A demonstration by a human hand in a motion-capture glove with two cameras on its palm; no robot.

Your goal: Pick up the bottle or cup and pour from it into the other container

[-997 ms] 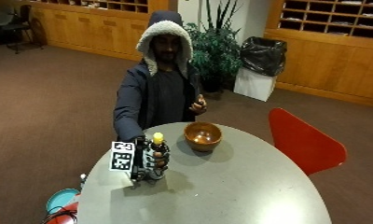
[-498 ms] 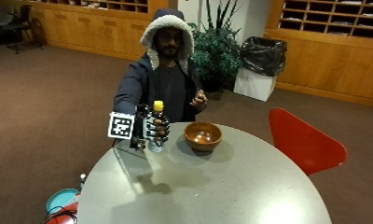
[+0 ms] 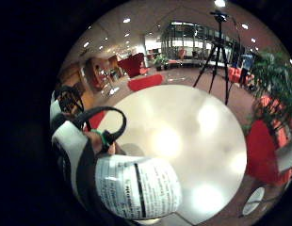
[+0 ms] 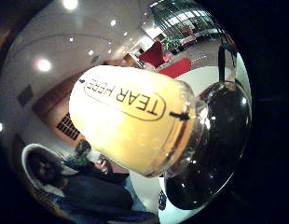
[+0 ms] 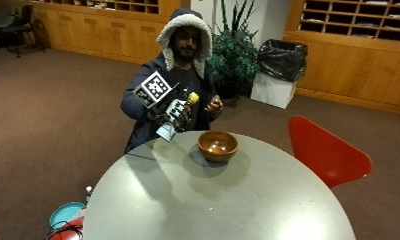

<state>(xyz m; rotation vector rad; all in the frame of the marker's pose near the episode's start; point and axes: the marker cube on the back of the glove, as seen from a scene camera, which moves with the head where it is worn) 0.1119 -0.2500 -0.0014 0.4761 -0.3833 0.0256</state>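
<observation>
Worktop [image 5: 220, 200] is sitting nearest, round and grey, with the wooden bowl [image 5: 217, 145] resting toward its far edge, mouth up to take the pour. Beyond, at about 10 o'clock from the bowl, the gloved right hand [image 5: 175, 111] is holding the bottle [image 5: 180, 107] in the air, grip curled round its labelled body. Bottle is tilting yellow cap [image 4: 130, 121] toward the bowl. Cap looks on, tear band intact, so nothing is pouring yet.

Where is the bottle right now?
In the outside view the bottle is held tilted in the gloved right hand, raised above the table edge, beside and above the wooden bowl.
</observation>
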